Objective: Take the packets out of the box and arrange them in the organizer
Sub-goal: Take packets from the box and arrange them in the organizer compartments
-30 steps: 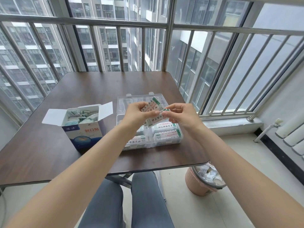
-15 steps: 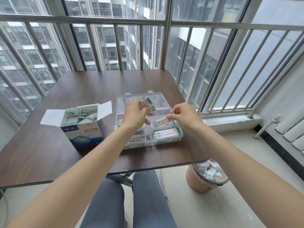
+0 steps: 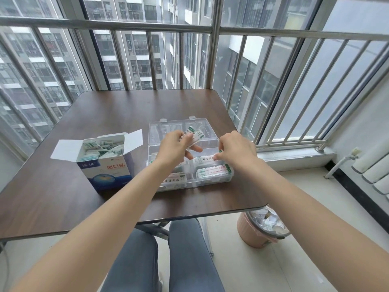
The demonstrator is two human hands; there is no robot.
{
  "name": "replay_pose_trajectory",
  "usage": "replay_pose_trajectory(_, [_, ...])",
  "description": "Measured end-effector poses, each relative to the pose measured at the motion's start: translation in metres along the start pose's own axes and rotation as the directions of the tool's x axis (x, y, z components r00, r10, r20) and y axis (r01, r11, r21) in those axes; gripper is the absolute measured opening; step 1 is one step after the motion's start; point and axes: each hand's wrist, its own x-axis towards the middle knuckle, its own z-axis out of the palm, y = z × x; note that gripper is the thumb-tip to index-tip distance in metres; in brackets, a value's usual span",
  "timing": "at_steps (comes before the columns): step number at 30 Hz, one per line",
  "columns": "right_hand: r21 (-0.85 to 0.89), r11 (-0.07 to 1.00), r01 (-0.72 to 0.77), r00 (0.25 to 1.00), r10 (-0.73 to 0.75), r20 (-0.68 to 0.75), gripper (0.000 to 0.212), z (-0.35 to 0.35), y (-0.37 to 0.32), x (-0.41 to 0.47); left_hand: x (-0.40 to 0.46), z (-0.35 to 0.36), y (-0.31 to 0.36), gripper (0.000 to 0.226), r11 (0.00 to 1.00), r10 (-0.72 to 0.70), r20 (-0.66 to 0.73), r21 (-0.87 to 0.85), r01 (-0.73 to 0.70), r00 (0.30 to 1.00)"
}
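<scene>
An open blue and white box stands on the left of the brown table, full of white and green packets. To its right lies a clear plastic organizer with its lid open, and packets lie in its compartments. My left hand holds a small stack of packets above the organizer. My right hand pinches one packet and lowers it into a right-hand compartment.
A metal railing and windows close off the far and right sides of the table. A pink waste bin with a liner stands on the floor under the table's right corner. My knees are under the front edge.
My hands have parted. The right hand took one packet from the stack and brought it down into the organizer. The left hand kept the stack.
</scene>
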Motion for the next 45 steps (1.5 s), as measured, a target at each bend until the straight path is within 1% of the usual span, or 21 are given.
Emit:
replay_pose_trajectory(3, [0.039, 0.999, -0.010, 1.000, 0.010, -0.002, 0.041, -0.005, 0.001, -0.006, -0.001, -0.002, -0.001, 0.026, 1.000, 0.009, 0.041, -0.021, -0.008, 0.999])
replay_pose_trajectory(4, [0.100, 0.995, -0.012, 1.000, 0.012, 0.002, 0.039, -0.008, 0.003, -0.007, -0.002, -0.002, -0.001, 0.027, 0.999, 0.013, 0.054, -0.032, -0.012, 0.998])
replay_pose_trajectory(5, [0.220, 0.976, -0.005, 1.000, 0.002, 0.014, 0.037, -0.011, 0.005, -0.007, -0.002, -0.003, -0.001, 0.026, 0.999, 0.020, 0.068, -0.037, -0.017, 0.997])
replay_pose_trajectory(6, [0.395, 0.919, 0.007, 0.999, -0.022, 0.033, 0.034, -0.015, 0.008, -0.006, -0.002, -0.003, 0.000, 0.026, 0.999, 0.029, 0.085, -0.036, -0.026, 0.996])
replay_pose_trajectory(7, [0.584, 0.812, 0.008, 0.996, -0.057, 0.065, 0.030, -0.020, 0.009, -0.007, -0.003, -0.003, 0.001, 0.026, 0.999, 0.038, 0.106, -0.032, -0.035, 0.994])
replay_pose_trajectory(8, [0.726, 0.687, -0.007, 0.991, -0.093, 0.098, 0.027, -0.023, 0.010, -0.009, -0.004, -0.003, 0.003, 0.026, 0.999, 0.049, 0.132, -0.028, -0.045, 0.990])
replay_pose_trajectory(9, [0.796, 0.605, -0.004, 0.987, -0.123, 0.099, 0.024, -0.025, 0.010, -0.011, -0.004, -0.003, 0.005, 0.025, 0.998, 0.060, 0.161, -0.029, -0.056, 0.985])
replay_pose_trajectory(11, [0.829, 0.557, 0.057, 0.988, -0.149, 0.032, 0.019, -0.025, 0.009, -0.012, -0.004, 0.000, 0.008, 0.024, 0.997, 0.079, 0.216, -0.038, -0.073, 0.973])
replay_pose_trajectory(13, [0.824, 0.558, 0.096, 0.993, -0.116, -0.037, 0.011, -0.020, 0.009, -0.008, -0.002, 0.004, 0.009, 0.018, 0.997, 0.076, 0.210, -0.050, -0.067, 0.975])
replay_pose_trajectory(15, [0.809, 0.583, 0.077, 0.997, -0.059, -0.052, 0.007, -0.015, 0.010, -0.002, 0.001, 0.005, 0.007, 0.008, 0.997, 0.039, 0.128, -0.064, -0.031, 0.991])
replay_pose_trajectory(17, [0.769, 0.636, 0.057, 0.998, -0.029, -0.050, 0.010, -0.011, 0.013, 0.000, 0.003, 0.004, 0.003, 0.010, 0.999, 0.016, 0.061, -0.034, -0.014, 0.998])
replay_pose_trajectory(18, [0.740, 0.670, 0.056, 0.998, -0.030, -0.048, 0.014, -0.009, 0.013, 0.000, 0.004, 0.004, 0.002, 0.011, 1.000, 0.020, 0.047, 0.016, -0.021, 0.999])
replay_pose_trajectory(20, [0.671, 0.739, 0.054, 0.999, -0.035, -0.042, 0.019, -0.004, 0.013, 0.000, 0.005, 0.005, 0.000, 0.011, 0.978, 0.052, 0.048, 0.199, -0.061, 0.998])
replay_pose_trajectory(23, [0.468, 0.882, 0.057, 0.998, -0.034, -0.058, 0.016, 0.002, 0.014, -0.001, 0.007, 0.010, -0.001, 0.009, 0.857, 0.089, 0.081, 0.502, -0.117, 0.993])
replay_pose_trajectory(26, [0.277, 0.959, 0.057, 0.998, -0.051, -0.030, 0.018, 0.006, 0.013, -0.002, 0.009, 0.015, -0.001, 0.018, 0.739, 0.096, 0.119, 0.657, -0.151, 0.988])
replay_pose_trajectory(30, [0.101, 0.991, 0.092, 0.996, -0.092, -0.004, 0.021, 0.002, 0.007, -0.001, 0.009, 0.016, 0.003, 0.018, 0.618, 0.120, 0.171, 0.758, -0.208, 0.978])
replay_pose_trajectory(32, [0.020, 0.994, 0.105, 0.994, -0.105, 0.021, 0.025, 0.000, 0.004, -0.002, 0.007, 0.017, 0.007, 0.018, 0.522, 0.143, 0.215, 0.813, -0.258, 0.966])
replay_pose_trajectory(34, [0.001, 0.995, 0.099, 0.994, -0.099, 0.052, 0.028, -0.003, 0.002, -0.002, 0.007, 0.017, 0.009, 0.019, 0.419, 0.160, 0.263, 0.855, -0.306, 0.952])
replay_pose_trajectory(35, [0.000, 0.995, 0.096, 0.993, -0.096, 0.066, 0.029, -0.003, 0.002, -0.003, 0.007, 0.016, 0.010, 0.019, 0.395, 0.152, 0.273, 0.864, -0.311, 0.950])
replay_pose_trajectory(42, [0.002, 0.998, 0.067, 0.992, -0.067, 0.106, 0.032, -0.003, 0.004, -0.001, 0.012, 0.012, 0.011, 0.026, 0.356, 0.063, 0.235, 0.902, -0.242, 0.970])
replay_pose_trajectory(45, [0.004, 0.998, 0.061, 0.991, -0.061, 0.116, 0.032, -0.002, 0.004, 0.000, 0.012, 0.013, 0.009, 0.021, 0.408, 0.053, 0.240, 0.881, -0.240, 0.969])
